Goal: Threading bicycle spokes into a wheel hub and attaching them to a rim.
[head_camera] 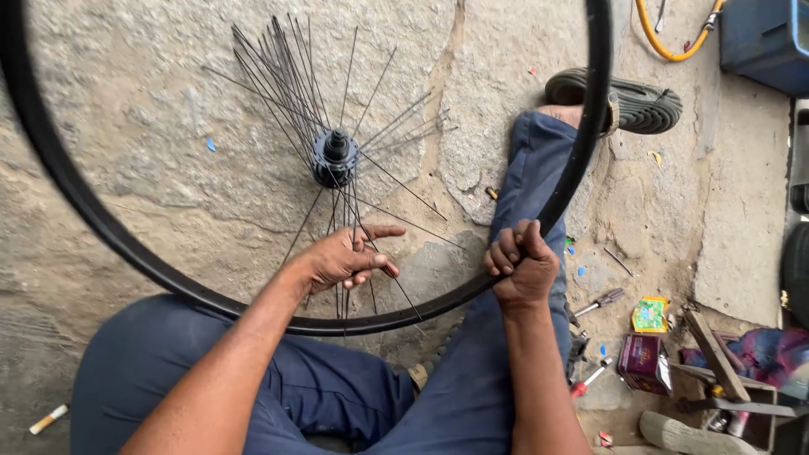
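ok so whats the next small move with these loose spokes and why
Probably guide one loose spoke out to the rim. The left hand is in among spokes hanging from the hub, unattached at the rim, while the right hand grips the rim steady.

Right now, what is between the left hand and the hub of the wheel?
In the head view, only thin loose spokes run from the hub down to the left hand, whose fingers touch them; behind them is bare stone ground.
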